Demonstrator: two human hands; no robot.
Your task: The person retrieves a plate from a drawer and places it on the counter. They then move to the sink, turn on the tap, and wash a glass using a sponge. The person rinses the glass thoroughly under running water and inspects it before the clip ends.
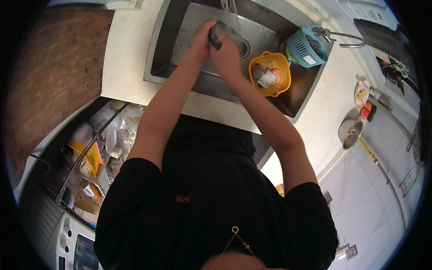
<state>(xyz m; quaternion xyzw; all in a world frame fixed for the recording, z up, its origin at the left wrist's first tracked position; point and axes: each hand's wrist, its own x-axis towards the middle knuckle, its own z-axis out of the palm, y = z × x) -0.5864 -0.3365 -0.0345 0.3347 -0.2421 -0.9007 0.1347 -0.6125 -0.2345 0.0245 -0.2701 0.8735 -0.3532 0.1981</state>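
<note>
Water runs in a stream (229,8) into the metal sink (158,54). Under it, both my hands are on one dark rounded item (214,37) that looks wet and partly glossy; its exact kind cannot be told. My left hand (201,37) holds its left side. My right hand (226,50) is against its right side, with the fingers partly hidden by the splashing water. The round drain (243,49) lies just right of my right hand. Further right, a yellow plastic basket (288,72) holds a scrubber, a white packet and small scraps.
A light blue plastic basket (297,47) hangs at the sink's right corner near the metal faucet (347,39). The speckled counter (125,57) borders the sink. A brown wooden board (64,60) lies left. A metal pot (350,133) stands right, and a wire shelf (91,143) is below left.
</note>
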